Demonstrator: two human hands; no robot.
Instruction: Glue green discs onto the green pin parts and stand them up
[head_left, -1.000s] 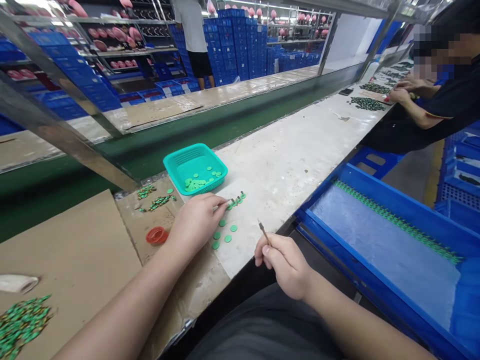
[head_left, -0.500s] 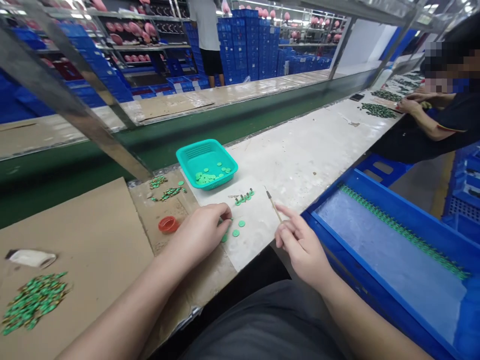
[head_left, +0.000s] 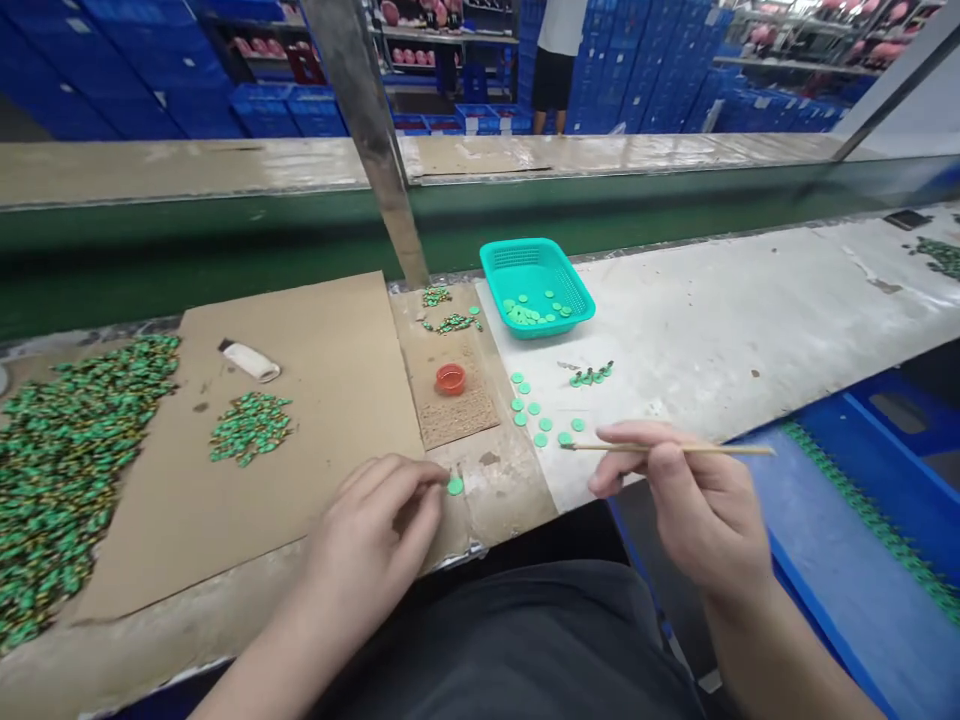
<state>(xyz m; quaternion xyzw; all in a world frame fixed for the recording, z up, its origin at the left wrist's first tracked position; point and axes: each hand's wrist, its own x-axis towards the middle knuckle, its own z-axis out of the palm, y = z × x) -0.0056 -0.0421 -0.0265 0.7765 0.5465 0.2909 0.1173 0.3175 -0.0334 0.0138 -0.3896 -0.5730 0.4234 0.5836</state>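
My left hand [head_left: 386, 520] is closed at the near edge of the bench, thumb and forefinger pinched at the edge of a small green disc [head_left: 455, 487]. Between the fingers of my right hand [head_left: 694, 500] lies a thin brush [head_left: 720, 450] with a pale wooden handle, its dark tip pointing left, over or beside a disc on the white sheet. Several loose green discs [head_left: 534, 409] are scattered there. Behind them stands a short row of discs with small dark pieces on them [head_left: 592, 375]. A red cup [head_left: 451, 379] sits on a cardboard piece to their left.
A teal basket [head_left: 581, 318] holds more discs. Small green-and-gold pieces form a pile [head_left: 251, 428] on cardboard and a larger heap [head_left: 82, 470] at far left. A white tube [head_left: 253, 361] lies nearby. A metal post [head_left: 382, 170] rises behind; a blue crate [head_left: 892, 440] is at right.
The view has swung left. My left hand has moved back from the loose discs and now has one at its fingertips. The brush has turned from upright-slanted to nearly level.
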